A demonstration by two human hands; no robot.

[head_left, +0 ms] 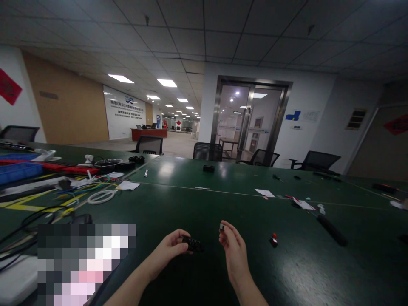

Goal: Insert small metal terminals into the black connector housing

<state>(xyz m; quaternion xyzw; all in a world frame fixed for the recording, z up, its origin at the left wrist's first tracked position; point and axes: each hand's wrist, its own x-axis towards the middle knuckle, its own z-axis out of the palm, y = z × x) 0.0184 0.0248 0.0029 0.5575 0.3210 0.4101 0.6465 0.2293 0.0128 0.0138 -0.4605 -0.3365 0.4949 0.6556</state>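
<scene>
My left hand (174, 245) is closed on a small black part (192, 244) with an uneven, knobbly surface; its exact kind is too small to make out. Beside it, to the right and apart from it, my right hand (233, 244) is raised over the table. Its thumb and fingertips pinch a tiny silvery-grey piece (222, 227). Both hands are above the dark green tabletop (204, 212) near its front edge. Off to the right of my right hand lies a small red and dark object (273, 240).
Cables and a white coiled cable (102, 196) crowd the left side near blue trays (19, 172). A black block (208, 168) sits farther back. Papers (264, 193) and a screwdriver-like tool with a black handle (331, 229) lie right. Chairs (208, 151) line the far edge.
</scene>
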